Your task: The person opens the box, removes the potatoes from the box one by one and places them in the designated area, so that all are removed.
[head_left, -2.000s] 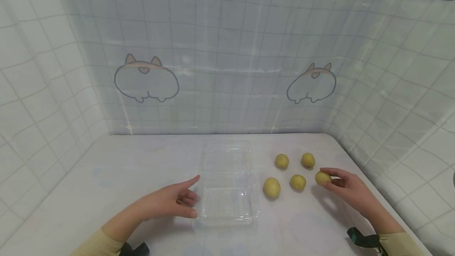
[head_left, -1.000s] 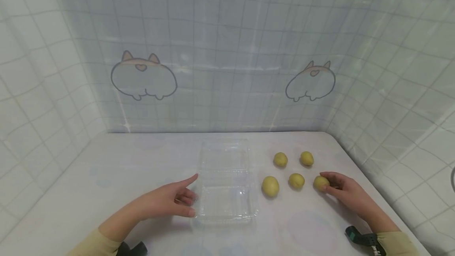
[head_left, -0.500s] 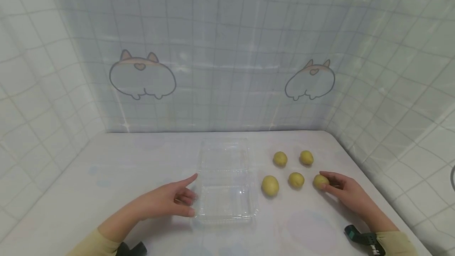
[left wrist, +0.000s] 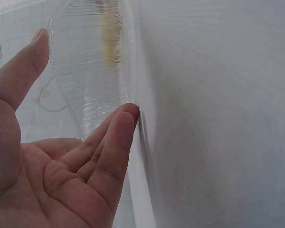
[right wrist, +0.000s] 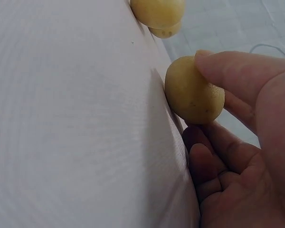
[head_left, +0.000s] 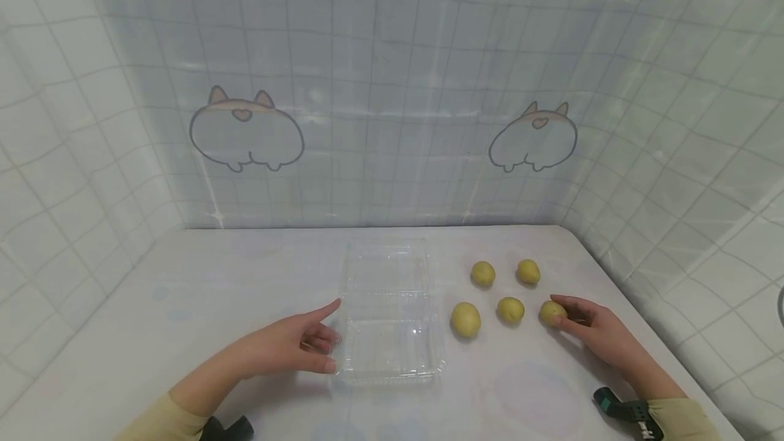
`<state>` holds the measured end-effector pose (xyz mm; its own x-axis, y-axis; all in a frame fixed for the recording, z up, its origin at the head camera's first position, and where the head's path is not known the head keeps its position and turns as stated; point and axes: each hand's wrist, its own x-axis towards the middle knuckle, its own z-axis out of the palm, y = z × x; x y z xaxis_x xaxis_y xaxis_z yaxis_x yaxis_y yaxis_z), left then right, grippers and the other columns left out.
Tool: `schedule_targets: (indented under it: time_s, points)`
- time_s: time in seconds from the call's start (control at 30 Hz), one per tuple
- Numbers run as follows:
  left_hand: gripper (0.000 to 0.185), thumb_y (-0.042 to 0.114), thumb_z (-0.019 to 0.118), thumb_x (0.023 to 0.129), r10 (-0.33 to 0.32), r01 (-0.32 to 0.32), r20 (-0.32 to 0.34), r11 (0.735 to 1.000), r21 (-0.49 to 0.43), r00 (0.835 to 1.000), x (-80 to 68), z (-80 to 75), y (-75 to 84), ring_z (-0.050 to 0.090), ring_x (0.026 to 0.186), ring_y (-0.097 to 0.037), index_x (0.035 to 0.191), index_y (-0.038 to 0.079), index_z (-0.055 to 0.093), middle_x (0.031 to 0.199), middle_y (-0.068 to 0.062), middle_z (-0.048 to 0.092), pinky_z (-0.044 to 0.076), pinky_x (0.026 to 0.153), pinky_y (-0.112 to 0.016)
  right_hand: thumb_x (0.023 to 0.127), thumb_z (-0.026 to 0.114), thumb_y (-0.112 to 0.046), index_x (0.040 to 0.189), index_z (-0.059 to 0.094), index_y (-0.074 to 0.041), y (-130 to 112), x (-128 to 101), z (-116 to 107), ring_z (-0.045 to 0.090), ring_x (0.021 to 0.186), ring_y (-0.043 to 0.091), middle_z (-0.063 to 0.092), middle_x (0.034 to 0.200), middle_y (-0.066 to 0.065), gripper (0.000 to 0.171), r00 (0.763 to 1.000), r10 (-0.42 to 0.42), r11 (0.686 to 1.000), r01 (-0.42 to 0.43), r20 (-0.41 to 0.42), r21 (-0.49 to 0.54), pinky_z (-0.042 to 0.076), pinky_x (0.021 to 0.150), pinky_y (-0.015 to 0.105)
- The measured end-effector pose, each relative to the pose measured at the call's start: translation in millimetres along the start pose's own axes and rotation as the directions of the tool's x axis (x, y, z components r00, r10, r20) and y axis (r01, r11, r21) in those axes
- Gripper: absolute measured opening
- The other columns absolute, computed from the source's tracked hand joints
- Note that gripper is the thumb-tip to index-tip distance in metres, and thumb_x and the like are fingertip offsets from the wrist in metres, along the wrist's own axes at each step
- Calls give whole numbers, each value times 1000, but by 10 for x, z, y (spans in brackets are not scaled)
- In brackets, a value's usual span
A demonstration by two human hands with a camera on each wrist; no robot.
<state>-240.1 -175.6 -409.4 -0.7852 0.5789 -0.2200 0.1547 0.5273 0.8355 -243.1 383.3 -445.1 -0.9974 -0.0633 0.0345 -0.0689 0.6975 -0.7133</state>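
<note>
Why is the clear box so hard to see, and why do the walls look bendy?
Head view: the clear box shows only by faint edges and a small glare spot; the wide lens curves the tiled walls. Left wrist view: the left hand is close and soft; the box wall shows streaky reflections.

lit softly and evenly from above; cast faint shadows on the desk (head_left: 245, 278); bent at the head view's edges; blurred close up in both wrist views.

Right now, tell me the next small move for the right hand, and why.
Probably lift the potato: the right hand already pinches it while it still rests on the table, and the left hand steadies the open, empty clear container.
</note>
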Motion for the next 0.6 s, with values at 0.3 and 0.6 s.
schedule_targets:
  time_s: [0.3, 0.6]
  points:
    - [100, 38, 80, 84, -9, 9, -2, 1000, 22, 1000, -8, -1, -1, 60, 114, -18, 160, 16, 18, 127, -1, 61, 50, 95, -38, 93, 67, -44, 141, 53, -4, -11, 2, 5, 57, 114, 26, 57, 135, 16, 64, 1000, -5, 1000, 5, -9, -3, 50, 83, 24]
    - [101, 39, 80, 84, -15, 15, 2, 999, 29, 1000, -15, 4, -5, 59, 114, -18, 160, 16, 17, 127, -1, 61, 49, 94, -36, 93, 68, -44, 144, 47, -3, -15, -5, 6, 56, 117, 30, 55, 137, 18, 69, 1000, 4, 1000, -4, 1, 8, 49, 84, 23]
